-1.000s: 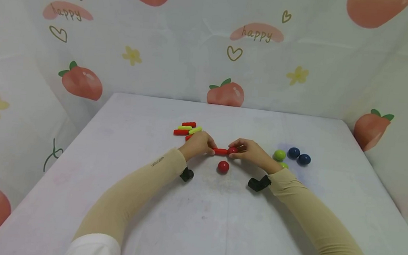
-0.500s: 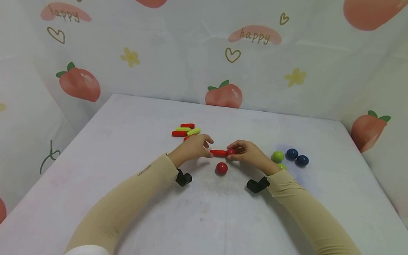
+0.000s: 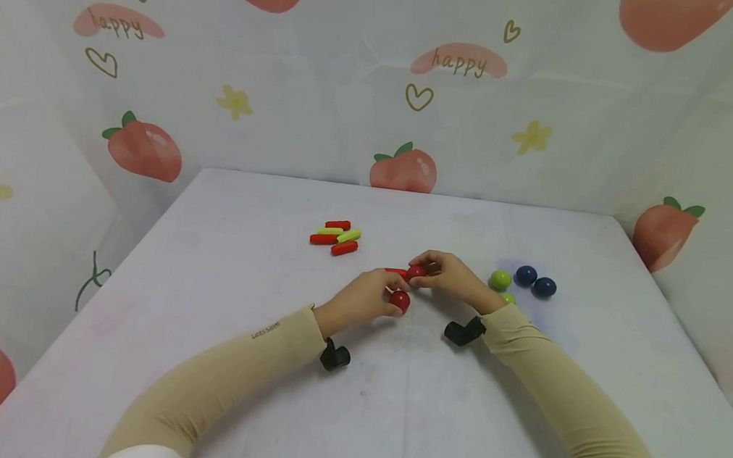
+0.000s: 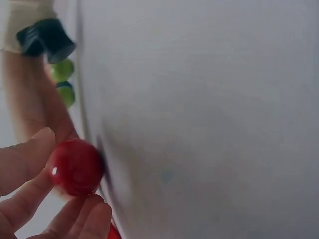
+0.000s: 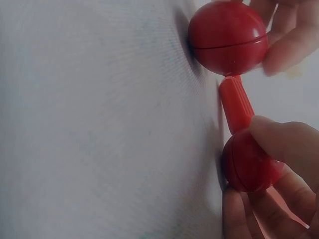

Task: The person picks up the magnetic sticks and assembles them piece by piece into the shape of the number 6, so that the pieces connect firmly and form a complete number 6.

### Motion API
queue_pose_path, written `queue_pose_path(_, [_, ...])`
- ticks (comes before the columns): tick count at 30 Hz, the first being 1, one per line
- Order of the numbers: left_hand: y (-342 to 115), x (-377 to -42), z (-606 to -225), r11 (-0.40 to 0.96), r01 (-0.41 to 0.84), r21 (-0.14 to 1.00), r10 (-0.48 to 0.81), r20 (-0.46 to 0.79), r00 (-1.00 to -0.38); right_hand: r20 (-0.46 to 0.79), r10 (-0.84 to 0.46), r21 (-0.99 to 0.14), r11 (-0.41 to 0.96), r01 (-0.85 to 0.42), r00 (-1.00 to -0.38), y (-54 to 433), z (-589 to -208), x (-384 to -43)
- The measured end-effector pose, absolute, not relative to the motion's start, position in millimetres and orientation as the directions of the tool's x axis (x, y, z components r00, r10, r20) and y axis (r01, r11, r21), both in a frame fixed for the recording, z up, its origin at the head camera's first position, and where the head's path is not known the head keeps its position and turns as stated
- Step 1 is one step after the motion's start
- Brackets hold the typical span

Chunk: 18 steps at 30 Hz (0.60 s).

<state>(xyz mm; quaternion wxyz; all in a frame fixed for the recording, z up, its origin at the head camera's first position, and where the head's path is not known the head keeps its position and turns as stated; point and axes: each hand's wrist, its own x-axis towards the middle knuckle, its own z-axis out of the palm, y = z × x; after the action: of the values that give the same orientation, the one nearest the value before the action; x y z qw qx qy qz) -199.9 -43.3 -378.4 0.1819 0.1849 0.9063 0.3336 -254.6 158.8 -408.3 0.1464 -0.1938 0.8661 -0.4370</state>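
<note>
My right hand [image 3: 452, 277] holds a glossy red ball [image 5: 249, 162] between thumb and fingers, low over the table. A ridged red stick [image 5: 236, 102] extends from that ball to the left; whether the two are joined or only touch is hard to see. Nearer to me, a second red ball [image 3: 399, 302] with a seam round it sits on the table. My left hand [image 3: 360, 303] has its thumb and fingers curled round this second ball, as the left wrist view also shows. The left fingers partly cover the stick in the head view.
Several short red and yellow sticks [image 3: 349, 235] lie in a group at the back left. Two green balls [image 3: 501, 279] and two dark blue balls [image 3: 544, 287] stand beyond my right wrist. All rest on a white-covered table [image 3: 260, 249].
My left hand has let go of the stick's left end and moved toward me and to the right, onto the nearer red ball. The right hand has stayed on its ball.
</note>
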Motion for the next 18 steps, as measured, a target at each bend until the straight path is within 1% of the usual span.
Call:
queue_pose_path(5, [-40, -199, -384, 0.744, 0.24, 0.624, 0.453, -0.205, -0.868, -0.098, -0.454, -0.811, 0.553, -0.194, -0.886, 159, -410, -255])
queue_pose_path(10, [-37, -201, -385, 0.768, 0.241, 0.594, 0.442, -0.219, -0.87, -0.103, -0.447, -0.809, 0.557, -0.187, -0.889, 159, -410, -256])
queue_pose_path(13, [-39, -202, -382, 0.77, 0.227, 0.596, 0.437, -0.234, -0.868, -0.111, -0.441, -0.812, 0.557, -0.175, -0.891, 159, -410, -257])
queue_pose_path(18, [-46, -203, -373, 0.741, 0.165, 0.651, 0.417, -0.253, -0.873, -0.095, -0.447, -0.809, 0.555, -0.192, -0.889, 159, -411, -257])
